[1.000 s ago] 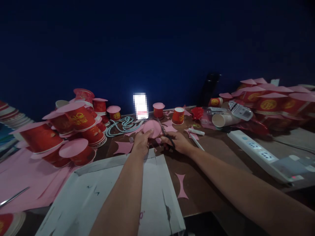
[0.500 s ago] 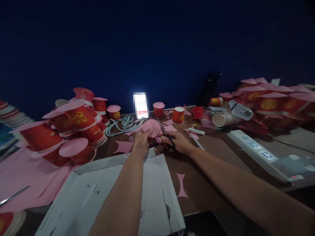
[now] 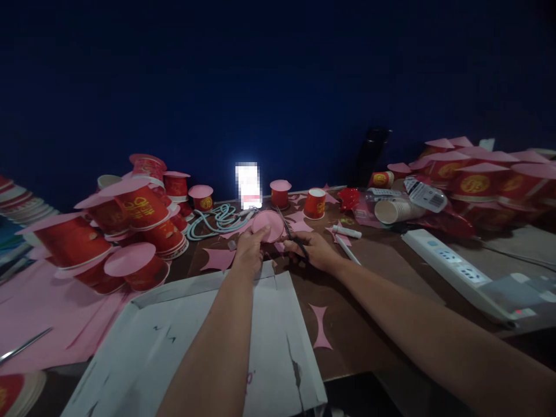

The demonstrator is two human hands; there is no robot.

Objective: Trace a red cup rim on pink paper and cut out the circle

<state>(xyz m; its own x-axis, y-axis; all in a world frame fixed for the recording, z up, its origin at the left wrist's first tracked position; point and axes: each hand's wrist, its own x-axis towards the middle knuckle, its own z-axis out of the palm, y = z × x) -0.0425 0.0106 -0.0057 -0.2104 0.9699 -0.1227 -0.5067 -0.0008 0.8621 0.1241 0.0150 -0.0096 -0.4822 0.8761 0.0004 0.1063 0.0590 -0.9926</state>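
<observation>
My left hand [image 3: 249, 252] pinches a round pink paper disc [image 3: 269, 225], thumb on its lower edge, held just above the brown table [image 3: 382, 289]. My right hand [image 3: 313, 251] grips dark scissors [image 3: 292, 233], whose blades point up and away along the disc's right edge. A white cardboard sheet [image 3: 208, 341] lies under my left forearm. Pink paper offcuts [image 3: 321, 327] are scattered around both hands.
Piles of red paper cups capped with pink discs [image 3: 130, 231] stand at left, more [image 3: 478, 174] at right. A coiled blue cable [image 3: 217, 222], a glowing phone [image 3: 248, 185], a white power strip [image 3: 456, 269], a glue tube [image 3: 346, 232] and pink sheets [image 3: 39, 313] lie about.
Almost nothing differs. My left thumb has shifted slightly on the disc and the view has nudged a little; the scissors stay at the disc's right edge.
</observation>
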